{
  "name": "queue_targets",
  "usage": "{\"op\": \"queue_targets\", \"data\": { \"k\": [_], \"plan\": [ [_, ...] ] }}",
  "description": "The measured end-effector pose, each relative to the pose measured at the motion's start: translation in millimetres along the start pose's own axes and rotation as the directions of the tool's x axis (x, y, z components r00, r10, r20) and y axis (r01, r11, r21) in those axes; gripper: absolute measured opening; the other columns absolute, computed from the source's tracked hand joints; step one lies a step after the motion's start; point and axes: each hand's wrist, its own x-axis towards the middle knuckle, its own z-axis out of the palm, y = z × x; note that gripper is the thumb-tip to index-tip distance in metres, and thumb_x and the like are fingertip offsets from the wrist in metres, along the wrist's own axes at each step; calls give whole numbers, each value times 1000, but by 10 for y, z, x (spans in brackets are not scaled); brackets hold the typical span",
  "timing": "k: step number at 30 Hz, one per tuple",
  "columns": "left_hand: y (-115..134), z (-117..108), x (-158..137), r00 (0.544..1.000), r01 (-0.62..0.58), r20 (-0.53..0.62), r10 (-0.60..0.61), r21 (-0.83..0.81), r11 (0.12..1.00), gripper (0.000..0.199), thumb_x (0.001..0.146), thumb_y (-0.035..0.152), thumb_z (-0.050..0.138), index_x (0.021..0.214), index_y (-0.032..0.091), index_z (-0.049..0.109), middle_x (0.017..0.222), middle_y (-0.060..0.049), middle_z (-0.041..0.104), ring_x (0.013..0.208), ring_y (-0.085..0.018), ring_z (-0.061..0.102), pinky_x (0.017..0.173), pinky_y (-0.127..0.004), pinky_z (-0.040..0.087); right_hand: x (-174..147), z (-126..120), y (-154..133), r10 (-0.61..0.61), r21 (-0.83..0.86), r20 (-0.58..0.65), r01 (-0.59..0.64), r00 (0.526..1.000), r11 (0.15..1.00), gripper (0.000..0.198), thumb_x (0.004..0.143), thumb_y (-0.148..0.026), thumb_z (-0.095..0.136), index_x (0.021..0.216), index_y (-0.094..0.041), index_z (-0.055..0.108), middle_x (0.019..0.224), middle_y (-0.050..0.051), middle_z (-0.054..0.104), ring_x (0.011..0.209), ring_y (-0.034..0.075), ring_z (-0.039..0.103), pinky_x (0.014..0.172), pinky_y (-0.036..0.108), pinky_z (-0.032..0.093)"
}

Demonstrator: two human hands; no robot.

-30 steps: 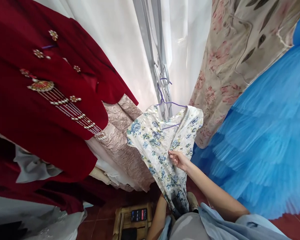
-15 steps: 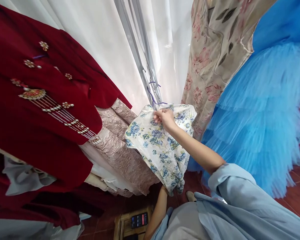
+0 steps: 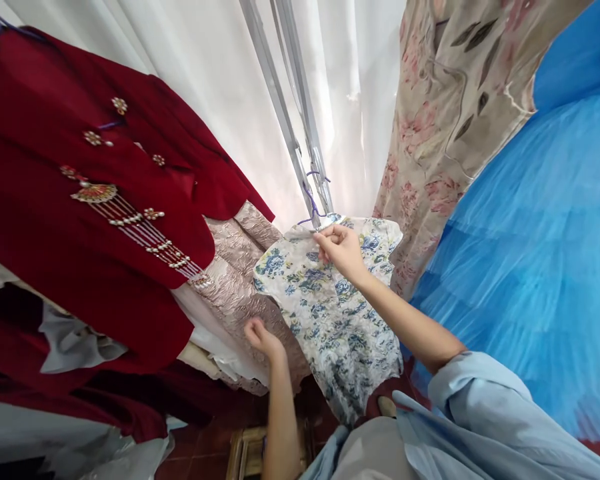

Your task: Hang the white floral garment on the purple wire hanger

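Observation:
A white blouse [image 3: 325, 313] with blue flowers hangs from a purple hanger [image 3: 311, 207] on a grey metal stand [image 3: 280, 100]. My right hand [image 3: 341, 250] is closed at the top of the blouse, thumb and fingers pinching the cloth near its neckline. The blouse hangs loose below, its hem spread and creased. To its left, my left hand [image 3: 265, 337] is in the air, apart from the blouse, with its fingers curled in and nothing visible in them. Behind that hand hangs a pale pink textured garment [image 3: 230, 267].
At left hangs a dark red velvet garment [image 3: 145, 287] with a beaded ornament. On the right are a beige floral dress [image 3: 425, 147] and a blue tulle dress [image 3: 520, 253]. White curtains [image 3: 195, 40] form the back. A wooden piece of furniture [image 3: 237, 453] stands low on the floor.
My left hand has come out from under the blouse's hem and moved up and left. The lower blouse has dropped and spread. My right hand stays at the neckline.

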Motion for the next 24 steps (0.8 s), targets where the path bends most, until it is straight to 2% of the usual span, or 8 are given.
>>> {"op": "queue_targets", "data": {
  "k": [2, 4, 6, 8, 10, 16, 20, 24],
  "plan": [
    [320, 15, 300, 952, -168, -265, 155, -24, 986, 40, 106, 42, 24, 109, 19, 56, 108, -10, 58, 105, -24, 57, 96, -43, 47, -59, -3, 87, -36, -29, -28, 35, 999, 999, 34, 77, -48, 75, 73, -19, 58, 46, -3, 59, 37, 10, 49, 40, 21, 39],
    [807, 47, 631, 865, -456, -241, 440, -10, 890, 28, 101, 41, 44, 108, 19, 60, 108, -9, 62, 107, -23, 59, 97, -40, 48, -72, 7, 148, -70, -61, -42, 67, 997, 996, 35, 79, -49, 74, 74, -19, 58, 47, -3, 59, 38, 10, 51, 42, 22, 40],
    [1328, 136, 924, 761, -633, 166, 627, -16, 774, 25, 100, 36, 48, 104, 19, 65, 109, -9, 66, 109, -22, 61, 99, -37, 47, -46, 10, 174, -99, -92, -38, 95, 994, 991, 34, 80, -49, 72, 74, -19, 58, 47, -3, 58, 40, 11, 52, 44, 22, 40],
    [1733, 272, 1135, 618, -684, 495, 610, -43, 728, 24, 99, 32, 50, 93, 18, 68, 96, -6, 69, 96, -20, 64, 91, -33, 49, 5, -6, 166, -111, -122, -30, 106, 993, 987, 34, 82, -48, 69, 72, -19, 57, 47, -3, 58, 41, 11, 52, 45, 22, 39],
    [1946, 414, 1253, 534, -687, 649, 542, -41, 726, 26, 97, 28, 50, 82, 16, 68, 82, -3, 68, 81, -18, 63, 78, -29, 49, 60, -42, 139, -101, -153, -23, 97, 995, 983, 32, 83, -47, 67, 70, -19, 56, 47, -3, 58, 41, 11, 51, 46, 22, 39],
    [1836, 669, 1246, 553, -784, 523, 648, 64, 618, 25, 97, 22, 48, 80, 16, 64, 79, -5, 67, 75, -18, 60, 68, -28, 42, 67, -164, 330, 3, -155, -71, -14, 997, 988, 30, 78, -45, 68, 69, -20, 55, 45, -4, 54, 37, 10, 45, 43, 23, 35],
    [1787, 719, 1242, 539, -816, 423, 728, 50, 576, 30, 103, 25, 41, 81, 16, 60, 77, -7, 64, 72, -17, 59, 67, -28, 41, -175, -308, 1003, 176, -167, -135, -197, 975, 966, 32, 76, -49, 64, 65, -21, 53, 43, -3, 51, 37, 11, 41, 42, 25, 33],
    [1798, 673, 1289, 531, -804, 473, 703, 17, 595, 31, 102, 30, 48, 79, 16, 63, 72, -5, 65, 66, -15, 57, 63, -27, 39, -637, -582, 1732, 314, -250, -241, -371, 919, 894, 36, 71, -51, 65, 58, -23, 48, 42, -2, 50, 42, 13, 44, 46, 26, 35]
  ]
}}
